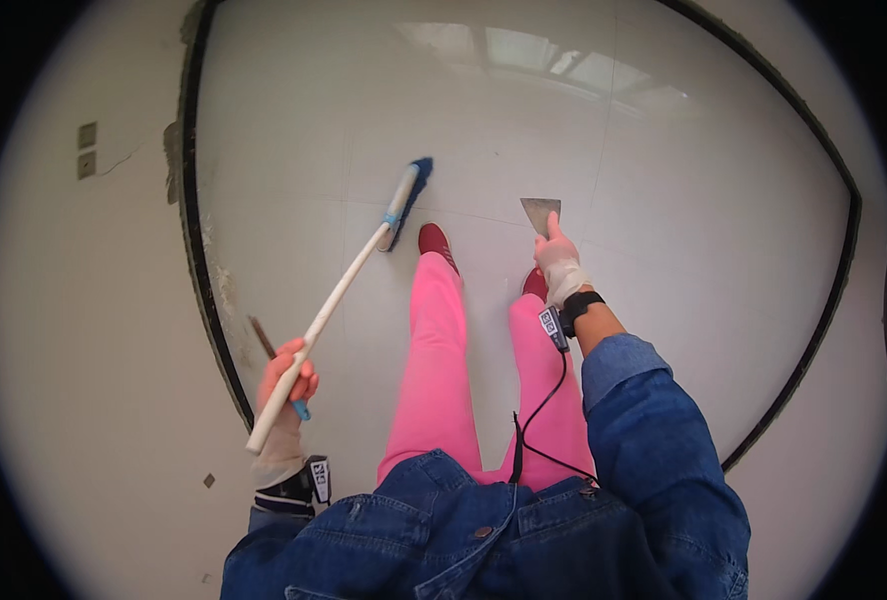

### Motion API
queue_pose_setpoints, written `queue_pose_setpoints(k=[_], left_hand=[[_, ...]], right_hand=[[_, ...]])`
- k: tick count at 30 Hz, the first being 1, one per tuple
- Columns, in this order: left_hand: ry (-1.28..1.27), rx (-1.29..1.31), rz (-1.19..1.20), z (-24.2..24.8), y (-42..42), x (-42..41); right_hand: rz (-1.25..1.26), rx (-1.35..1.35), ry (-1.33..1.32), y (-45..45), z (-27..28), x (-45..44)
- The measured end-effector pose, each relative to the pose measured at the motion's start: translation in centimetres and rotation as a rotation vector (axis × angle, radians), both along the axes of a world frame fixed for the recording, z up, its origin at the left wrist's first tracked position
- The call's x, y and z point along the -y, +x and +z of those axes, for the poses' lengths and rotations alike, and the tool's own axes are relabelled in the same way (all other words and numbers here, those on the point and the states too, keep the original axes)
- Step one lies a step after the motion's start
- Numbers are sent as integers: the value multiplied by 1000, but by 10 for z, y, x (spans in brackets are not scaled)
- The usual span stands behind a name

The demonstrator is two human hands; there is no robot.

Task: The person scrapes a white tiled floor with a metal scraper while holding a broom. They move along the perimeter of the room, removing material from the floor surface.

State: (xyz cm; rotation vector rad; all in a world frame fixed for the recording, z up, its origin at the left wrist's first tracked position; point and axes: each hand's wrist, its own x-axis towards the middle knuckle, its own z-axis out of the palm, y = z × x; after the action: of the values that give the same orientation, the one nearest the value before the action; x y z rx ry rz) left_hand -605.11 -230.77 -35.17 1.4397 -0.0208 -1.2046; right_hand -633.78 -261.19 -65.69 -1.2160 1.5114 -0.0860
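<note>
My left hand (287,382), in a pale translucent glove, is closed around the white handle of a broom (338,289). The broom's blue-bristled head rests on the glossy floor ahead of my left shoe. The same hand also holds a thin tool with a brown upper part (261,336) and a blue end; its kind cannot be told. On the right, my right hand (560,255), gloved too, grips a putty knife (542,213) with its wide metal blade pointing away from me. The knife's handle is hidden in my fingers.
Pale floor tiles lie around my feet, bordered by dark strips (191,172) along the walls. Whitish residue (226,292) marks the floor near the left strip. Wall sockets (86,151) are at the far left. A black cable (537,416) hangs from my right wrist device.
</note>
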Motion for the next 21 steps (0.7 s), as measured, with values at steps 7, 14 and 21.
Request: queue_pose_setpoints(k=[7,14,21], left_hand=[[-87,-211,-24,-2,-48,-57],[-121,-275,54,17,-130,-131],[37,-221,7,34,-127,-92]], right_hand=[[13,-125,-75,-74,-157,-81],[19,-206,-84,-144,-220,-180],[215,-356,-120,-137,-220,-61]])
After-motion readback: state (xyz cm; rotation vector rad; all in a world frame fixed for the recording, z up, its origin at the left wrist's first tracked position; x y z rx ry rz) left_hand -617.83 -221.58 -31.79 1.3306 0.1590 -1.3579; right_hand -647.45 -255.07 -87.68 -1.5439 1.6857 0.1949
